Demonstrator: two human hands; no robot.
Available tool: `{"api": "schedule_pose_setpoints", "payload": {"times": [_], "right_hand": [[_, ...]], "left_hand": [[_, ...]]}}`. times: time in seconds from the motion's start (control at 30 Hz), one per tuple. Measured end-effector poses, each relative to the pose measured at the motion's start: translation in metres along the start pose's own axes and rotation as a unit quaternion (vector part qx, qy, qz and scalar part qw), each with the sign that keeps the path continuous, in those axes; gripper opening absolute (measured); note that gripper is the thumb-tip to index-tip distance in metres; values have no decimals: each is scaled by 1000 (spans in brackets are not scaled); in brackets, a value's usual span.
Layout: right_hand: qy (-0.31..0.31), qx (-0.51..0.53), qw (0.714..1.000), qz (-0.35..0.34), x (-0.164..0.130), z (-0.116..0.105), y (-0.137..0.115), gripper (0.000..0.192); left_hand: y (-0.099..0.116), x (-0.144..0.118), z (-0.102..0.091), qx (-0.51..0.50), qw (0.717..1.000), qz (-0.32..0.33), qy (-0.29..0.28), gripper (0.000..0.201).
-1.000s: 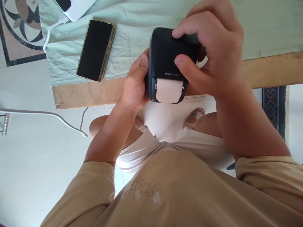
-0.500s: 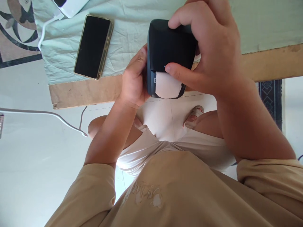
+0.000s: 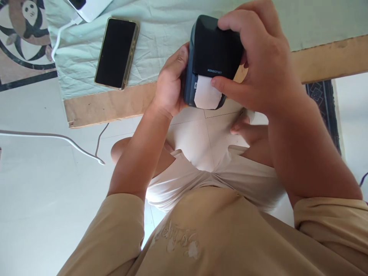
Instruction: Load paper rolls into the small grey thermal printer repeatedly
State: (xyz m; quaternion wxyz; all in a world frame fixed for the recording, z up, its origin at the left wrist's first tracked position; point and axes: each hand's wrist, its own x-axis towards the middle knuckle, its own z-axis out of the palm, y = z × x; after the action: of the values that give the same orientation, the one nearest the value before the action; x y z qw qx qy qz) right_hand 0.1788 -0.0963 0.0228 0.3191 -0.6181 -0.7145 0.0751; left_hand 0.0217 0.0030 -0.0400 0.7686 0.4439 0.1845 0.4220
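A black label printer (image 3: 215, 50) is held up over the front edge of the table, and small lettering shows on its lid. From its lower end a strip of white label paper (image 3: 207, 94) sticks out. My left hand (image 3: 171, 82) is wrapped round the printer's left side, its fingers mostly hidden behind it. On the other side my right hand (image 3: 258, 57) grips the printer, with one digit on the top of the lid and another by the paper at the lid's lower edge.
A phone (image 3: 116, 53) lies face up on the pale green cloth (image 3: 155, 30), left of the printer. Behind it is a white device (image 3: 93, 7) with a cable (image 3: 59, 40). The table's wooden edge (image 3: 115, 103) runs across. Another white cable (image 3: 57, 136) hangs at left.
The printer has tilted a little and shifted slightly up and right in view, with both hands still on it. The lettering on its lid now shows more plainly.
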Motion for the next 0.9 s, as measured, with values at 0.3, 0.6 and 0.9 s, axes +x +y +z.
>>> {"api": "schedule_pose_setpoints", "payload": {"times": [0.3, 0.6, 0.9], "right_hand": [[1, -22, 1000, -9, 3, 1, 4, 72], [4, -18, 999, -49, 9, 5, 11, 72], [-89, -94, 990, 57, 27, -10, 0, 73]], "left_hand": [[-5, 5, -11, -6, 999, 3, -37, 29], [3, -2, 2, -43, 999, -16, 15, 39], [16, -8, 15, -37, 997, -54, 38, 28]]}}
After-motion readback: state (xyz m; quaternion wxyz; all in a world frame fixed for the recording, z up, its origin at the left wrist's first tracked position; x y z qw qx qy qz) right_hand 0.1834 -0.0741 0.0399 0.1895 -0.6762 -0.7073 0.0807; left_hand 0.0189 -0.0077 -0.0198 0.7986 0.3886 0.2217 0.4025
